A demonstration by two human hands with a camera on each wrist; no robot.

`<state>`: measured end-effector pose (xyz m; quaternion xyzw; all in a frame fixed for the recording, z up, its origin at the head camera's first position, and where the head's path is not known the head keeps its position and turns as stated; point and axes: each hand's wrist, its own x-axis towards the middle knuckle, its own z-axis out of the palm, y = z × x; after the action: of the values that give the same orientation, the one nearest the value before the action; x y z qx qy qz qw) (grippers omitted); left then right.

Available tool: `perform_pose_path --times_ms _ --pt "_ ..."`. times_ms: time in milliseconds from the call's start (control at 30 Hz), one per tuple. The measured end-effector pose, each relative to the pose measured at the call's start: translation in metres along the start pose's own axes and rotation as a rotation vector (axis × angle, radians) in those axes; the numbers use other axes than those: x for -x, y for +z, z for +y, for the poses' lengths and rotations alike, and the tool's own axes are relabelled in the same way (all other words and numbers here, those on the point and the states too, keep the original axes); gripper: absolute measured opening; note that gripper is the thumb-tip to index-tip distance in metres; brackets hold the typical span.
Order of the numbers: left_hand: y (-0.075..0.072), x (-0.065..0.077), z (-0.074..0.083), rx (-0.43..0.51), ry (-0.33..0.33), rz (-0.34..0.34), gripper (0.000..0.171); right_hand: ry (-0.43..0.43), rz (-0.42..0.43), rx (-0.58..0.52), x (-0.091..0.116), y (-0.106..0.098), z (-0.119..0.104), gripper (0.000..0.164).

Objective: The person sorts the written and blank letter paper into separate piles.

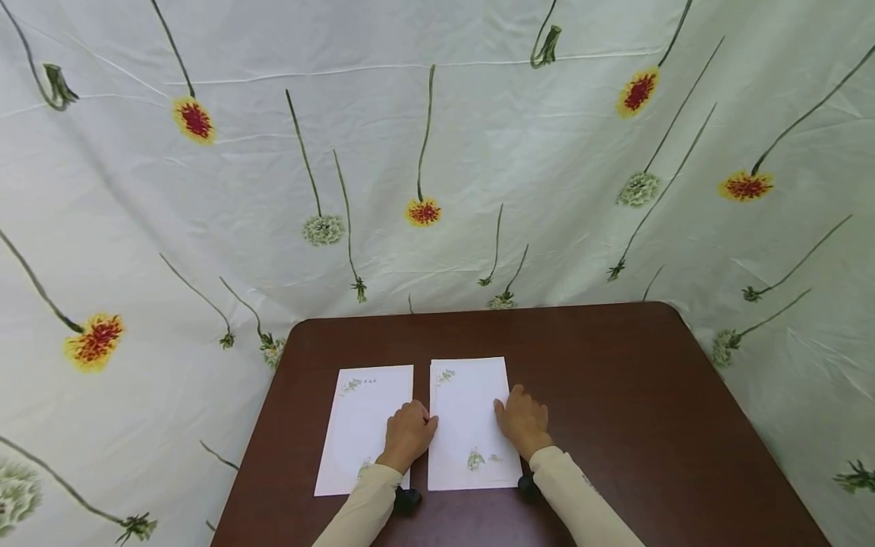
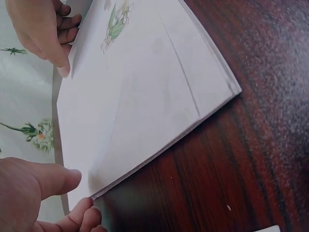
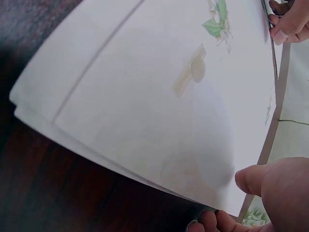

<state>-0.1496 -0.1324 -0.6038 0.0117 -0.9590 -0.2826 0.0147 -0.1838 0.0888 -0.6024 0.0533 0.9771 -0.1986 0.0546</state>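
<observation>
A stack of white letter paper (image 1: 468,425) with printed flowers lies on the table between the two hands. My left hand (image 1: 409,434) holds its left edge, thumb over the top sheet and fingers curled at the side, as the left wrist view shows. At the opposite edge, my right hand (image 1: 525,419) holds the stack likewise; in the right wrist view its thumb (image 3: 251,179) rests on the top sheet. The sheets' corners are slightly out of line there. Left of the stack lies a second white flower-printed sheet (image 1: 369,418), partly covered by my left hand and sleeve.
The dark brown wooden table (image 1: 615,395) has rounded far corners. Behind and beside it hangs a pale cloth (image 1: 478,137) printed with long-stemmed flowers. Small black objects (image 1: 407,500) show at the wrists.
</observation>
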Motion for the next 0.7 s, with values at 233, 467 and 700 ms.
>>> perform_pose_path --times_ms 233,467,700 --pt "-0.001 0.000 0.003 0.050 -0.031 -0.009 0.023 0.028 -0.012 -0.066 -0.002 -0.004 0.003 0.048" --pt "-0.003 -0.001 0.007 0.169 -0.102 -0.063 0.022 0.038 -0.037 -0.194 0.000 -0.014 0.005 0.035" --pt "-0.003 -0.003 0.006 0.201 -0.119 -0.063 0.021 0.039 -0.025 -0.332 0.005 -0.020 0.005 0.023"
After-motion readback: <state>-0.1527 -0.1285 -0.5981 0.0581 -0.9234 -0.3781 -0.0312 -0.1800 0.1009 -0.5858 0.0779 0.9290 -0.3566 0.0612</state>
